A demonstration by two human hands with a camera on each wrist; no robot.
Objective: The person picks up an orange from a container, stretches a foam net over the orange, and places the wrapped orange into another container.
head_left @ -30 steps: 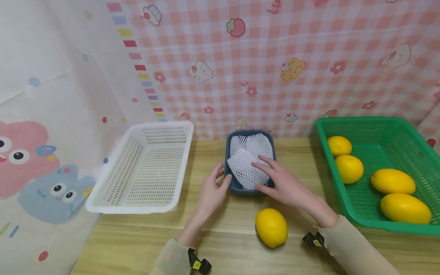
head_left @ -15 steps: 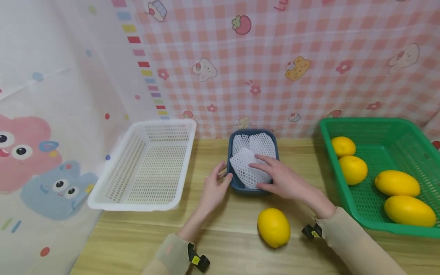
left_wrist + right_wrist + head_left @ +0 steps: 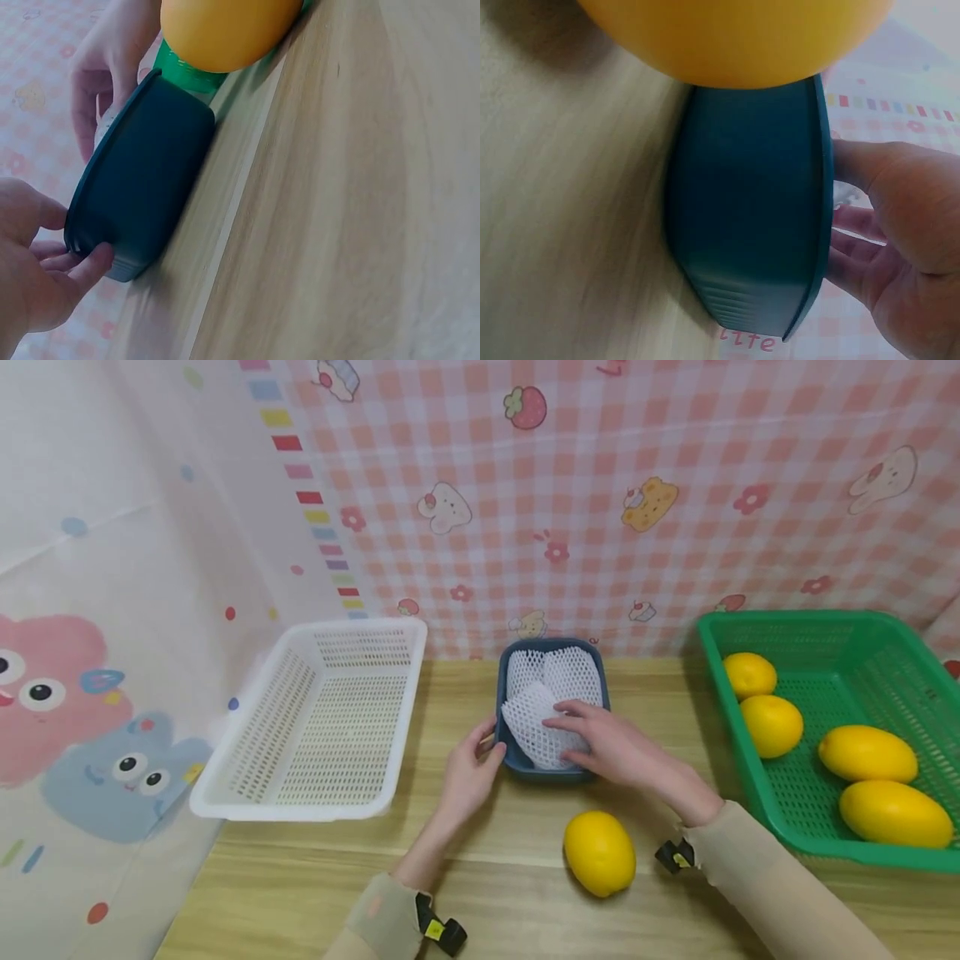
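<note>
White foam fruit nets (image 3: 536, 727) lie overlapping in a small dark blue plastic basket (image 3: 551, 774). My left hand (image 3: 471, 768) rests at the basket's left side, its fingertips on the outer wall and rim in the left wrist view. From the right, my right hand (image 3: 618, 745) reaches over the rim, fingers spread over the front net and thumb at its lower right. The right wrist view has the right fingertips hidden behind the basket wall (image 3: 750, 202). A yellow oval fruit (image 3: 600, 853) lies on the table in front of the basket.
To the left stands a white slotted basket (image 3: 405, 727) with nothing in it. A green basket (image 3: 738, 760) at the right holds several yellow fruits (image 3: 868, 753). Behind the wooden table (image 3: 495, 893) hangs a pink checked cloth (image 3: 555, 510).
My right thumb has drawn in a little toward the fingers over the front net. The left hand stays at the basket's side. The head view has shifted slightly.
</note>
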